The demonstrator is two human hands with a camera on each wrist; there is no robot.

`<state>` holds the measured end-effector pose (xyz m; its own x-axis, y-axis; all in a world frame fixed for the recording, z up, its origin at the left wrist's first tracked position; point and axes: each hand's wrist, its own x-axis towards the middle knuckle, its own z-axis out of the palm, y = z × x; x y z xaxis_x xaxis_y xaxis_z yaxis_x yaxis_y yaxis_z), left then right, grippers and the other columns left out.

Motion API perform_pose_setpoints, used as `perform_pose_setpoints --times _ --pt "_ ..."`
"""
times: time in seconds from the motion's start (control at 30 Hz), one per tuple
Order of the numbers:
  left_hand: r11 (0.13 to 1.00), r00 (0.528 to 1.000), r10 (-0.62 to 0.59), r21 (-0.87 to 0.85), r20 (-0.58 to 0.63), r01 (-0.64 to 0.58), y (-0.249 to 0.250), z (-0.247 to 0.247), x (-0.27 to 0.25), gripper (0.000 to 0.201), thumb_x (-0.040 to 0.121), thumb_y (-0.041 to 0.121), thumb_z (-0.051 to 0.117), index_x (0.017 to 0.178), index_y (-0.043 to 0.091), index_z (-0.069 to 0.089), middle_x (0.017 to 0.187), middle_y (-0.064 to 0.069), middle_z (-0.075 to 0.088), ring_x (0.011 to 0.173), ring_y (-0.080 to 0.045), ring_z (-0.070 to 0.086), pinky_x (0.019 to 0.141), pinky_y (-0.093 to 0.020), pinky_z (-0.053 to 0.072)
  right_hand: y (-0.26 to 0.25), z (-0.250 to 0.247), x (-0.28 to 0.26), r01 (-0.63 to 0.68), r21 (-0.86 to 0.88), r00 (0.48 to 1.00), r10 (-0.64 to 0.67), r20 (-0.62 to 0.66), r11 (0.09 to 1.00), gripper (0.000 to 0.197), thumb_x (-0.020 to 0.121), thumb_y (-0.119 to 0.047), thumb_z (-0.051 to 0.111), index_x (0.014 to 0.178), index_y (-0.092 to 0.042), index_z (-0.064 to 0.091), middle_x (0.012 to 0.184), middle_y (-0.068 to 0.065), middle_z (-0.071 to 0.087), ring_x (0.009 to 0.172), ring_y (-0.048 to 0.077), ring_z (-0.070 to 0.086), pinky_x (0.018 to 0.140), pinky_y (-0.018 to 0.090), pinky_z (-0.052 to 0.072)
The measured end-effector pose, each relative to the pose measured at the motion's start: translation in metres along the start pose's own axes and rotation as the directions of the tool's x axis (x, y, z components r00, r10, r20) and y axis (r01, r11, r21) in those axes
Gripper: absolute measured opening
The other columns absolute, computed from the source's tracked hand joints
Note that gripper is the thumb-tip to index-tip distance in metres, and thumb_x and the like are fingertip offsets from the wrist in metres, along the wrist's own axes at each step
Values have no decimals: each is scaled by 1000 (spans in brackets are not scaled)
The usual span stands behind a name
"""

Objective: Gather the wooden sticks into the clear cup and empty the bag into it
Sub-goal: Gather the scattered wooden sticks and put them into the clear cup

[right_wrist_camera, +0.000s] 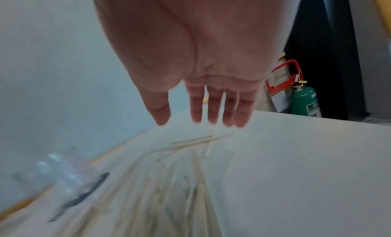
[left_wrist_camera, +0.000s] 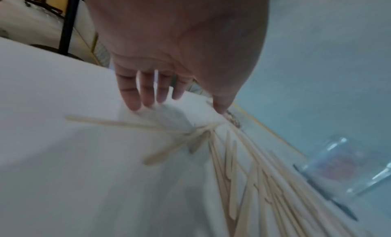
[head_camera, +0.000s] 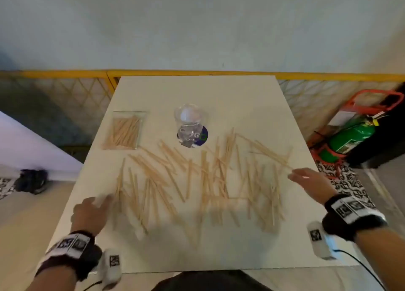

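Far left on the white table [head_camera: 219,93] lies the clear bag [head_camera: 125,129], flat and full of sticks. Near left, the left hand [head_camera: 91,214] reaches out with fingers [left_wrist_camera: 146,91] straight and slightly spread, holding nothing — their tips sit at the left edge of the loose wooden sticks [head_camera: 197,181], which sprawl across the table's middle. The clear cup [head_camera: 190,121] stands upright beyond them, far centre, on a dark round sticker [head_camera: 202,137]. At the right, the right hand [head_camera: 306,181] is flat and empty — fingers [right_wrist_camera: 213,106] extended by the rightmost sticks.
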<state>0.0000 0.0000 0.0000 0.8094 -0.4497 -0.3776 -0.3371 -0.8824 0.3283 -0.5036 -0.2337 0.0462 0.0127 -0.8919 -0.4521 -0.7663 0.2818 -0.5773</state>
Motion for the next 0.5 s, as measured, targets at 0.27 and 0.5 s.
perform_pose_setpoints --times 0.27,0.5 --pt "978 987 -155 149 33 148 106 40 -11 102 83 79 30 145 -2 30 147 -26 27 135 -39 26 112 -45 19 -21 23 74 -364 -204 929 340 -145 909 106 72 -78 50 148 -9 23 153 22 16 140 41 19 113 54 19" --pt "995 995 -23 103 95 13 184 78 -28 111 68 87 37 141 3 32 137 -16 34 125 -38 30 105 -51 31 -70 59 86 -88 -250 995 73 -68 964 71 78 -49 63 133 -10 42 133 17 36 124 37 35 101 48 36"
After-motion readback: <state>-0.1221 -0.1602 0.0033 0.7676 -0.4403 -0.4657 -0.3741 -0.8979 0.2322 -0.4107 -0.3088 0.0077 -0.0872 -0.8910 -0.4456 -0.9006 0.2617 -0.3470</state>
